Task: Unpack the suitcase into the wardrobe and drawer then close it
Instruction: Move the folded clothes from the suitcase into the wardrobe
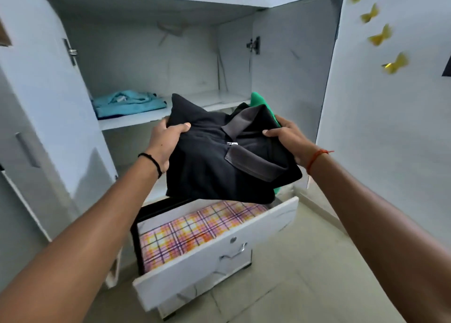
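Note:
I hold a folded black shirt with a grey collar [214, 166] in front of the open wardrobe, above the pulled-out drawer. My left hand [163, 142] grips its left edge and my right hand [290, 142] grips its right edge. A green garment [260, 100] lies under the black shirt and shows at the right. The wardrobe shelf [214, 98] holds a folded light blue garment [129, 103] at its left. The white drawer [219, 254] stands open below, lined with a pink and orange checked sheet [190, 232]. The suitcase is out of view.
Both wardrobe doors stand open, the left door [39, 103] and the right door [295, 61]. Yellow butterfly decorations [380, 37] hang on the wall at the right. Tiled floor [317, 274] lies in front of the drawer.

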